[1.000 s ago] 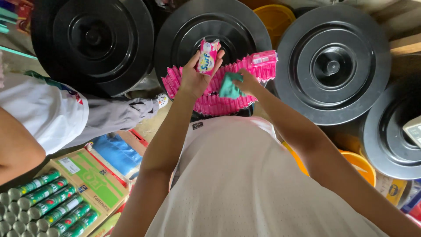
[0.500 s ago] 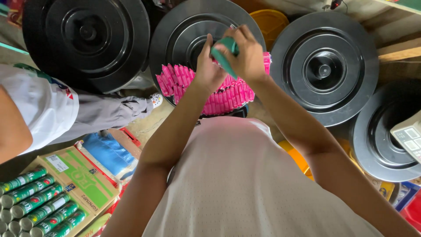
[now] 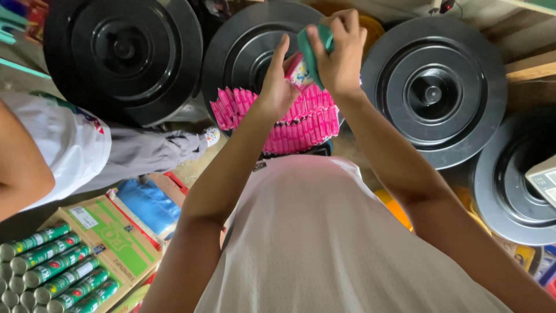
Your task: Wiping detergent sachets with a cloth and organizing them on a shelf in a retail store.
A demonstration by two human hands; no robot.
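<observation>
Cans (image 3: 52,272) in a green carton at far left, well apart from the work. Left hand (image 3: 277,87) raised, fingers pinching a pink sachet (image 3: 298,71), long axis upright, above the pink sachet strips (image 3: 289,119) on a black lid (image 3: 243,52). Right hand (image 3: 339,49), just beside, fingers curled shut around a green tool (image 3: 310,49) touching the sachet's top.

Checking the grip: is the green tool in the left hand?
No, the right hand grips the green tool; the left hand holds a pink sachet.
</observation>
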